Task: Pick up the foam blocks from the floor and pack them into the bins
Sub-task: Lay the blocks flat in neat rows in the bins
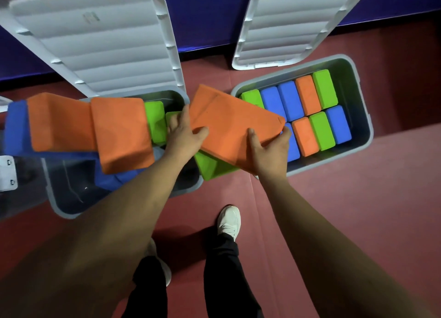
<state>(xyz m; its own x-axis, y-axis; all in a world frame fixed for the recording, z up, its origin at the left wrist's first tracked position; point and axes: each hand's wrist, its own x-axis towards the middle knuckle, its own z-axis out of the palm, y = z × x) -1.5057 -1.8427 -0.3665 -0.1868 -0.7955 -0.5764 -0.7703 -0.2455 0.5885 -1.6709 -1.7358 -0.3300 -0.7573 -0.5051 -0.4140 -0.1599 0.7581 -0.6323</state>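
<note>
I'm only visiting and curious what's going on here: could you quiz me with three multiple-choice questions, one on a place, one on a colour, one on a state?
1. Where do blocks lie in neat rows? A a shelf B right bin C a table
2. The lifted block is: A green B blue C orange
3. The lids are: A shut B raised C missing

B: two tidy rows fill it. C: its faces are orange. B: both stand tilted up.
</note>
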